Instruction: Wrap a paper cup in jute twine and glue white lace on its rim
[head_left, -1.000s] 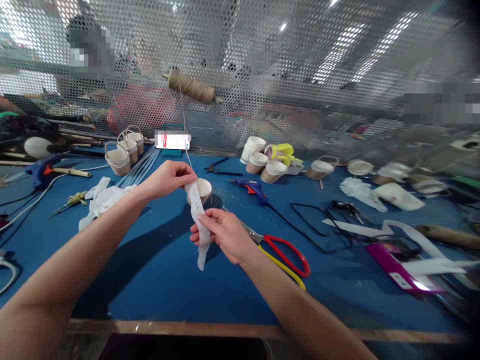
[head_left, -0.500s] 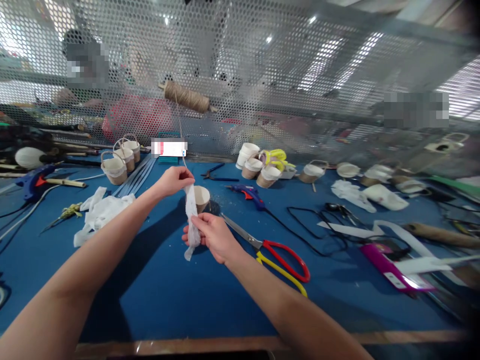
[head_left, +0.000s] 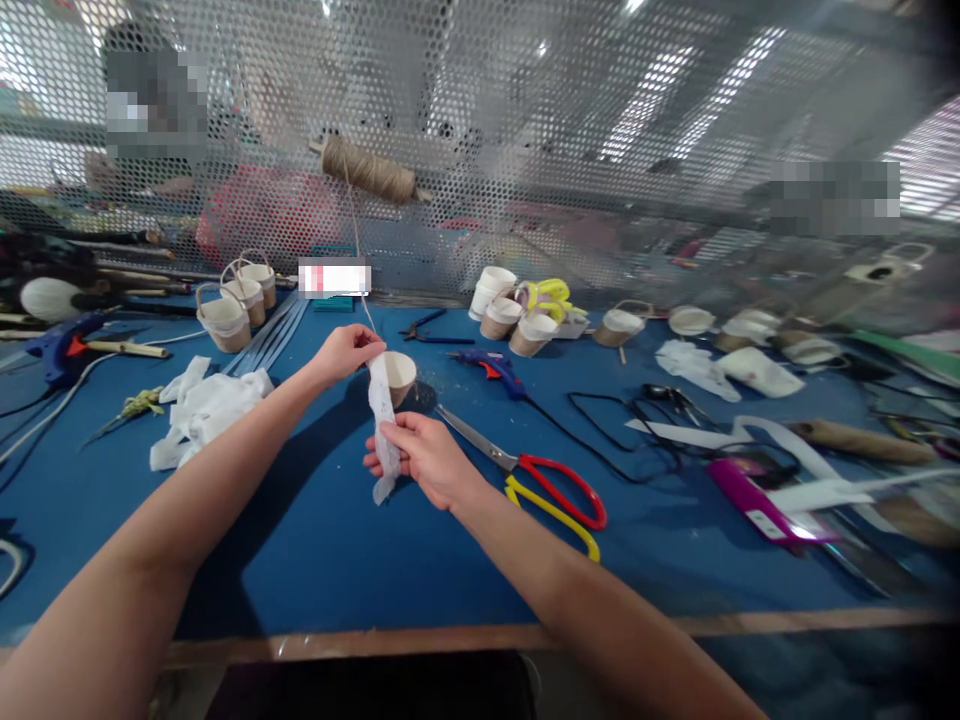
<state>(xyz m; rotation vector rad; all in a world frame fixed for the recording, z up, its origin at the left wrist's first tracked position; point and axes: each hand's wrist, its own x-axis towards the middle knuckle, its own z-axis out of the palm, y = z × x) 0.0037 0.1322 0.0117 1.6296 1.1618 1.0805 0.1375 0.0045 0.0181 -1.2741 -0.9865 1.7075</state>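
A crumpled white fabric strip (head_left: pixel 381 388) hangs between my two hands. My left hand (head_left: pixel 351 352) pinches its upper end, close to where the twine from the spool (head_left: pixel 369 170) comes down. Lower down, my right hand (head_left: pixel 420 455) grips the strip between thumb and fingers, and the loose end dangles below. Just behind the strip stands a small paper-like cup (head_left: pixel 400 377), partly covered by it. Large scissors (head_left: pixel 517 462) with one red and one yellow handle lie to the right of my right hand.
A blue glue gun (head_left: pixel 491 370) and pliers (head_left: pixel 435 328) lie beyond the scissors. Small handled buckets (head_left: pixel 226 325) stand at the back left, more cups (head_left: pixel 532 335) at the back centre. White fabric (head_left: pixel 214 405) is heaped at left. A perforated metal screen (head_left: pixel 510 120) rises behind.
The view has tilted down slightly, showing more of the table's front edge. Both hands keep their hold on the white strip, with little other movement.
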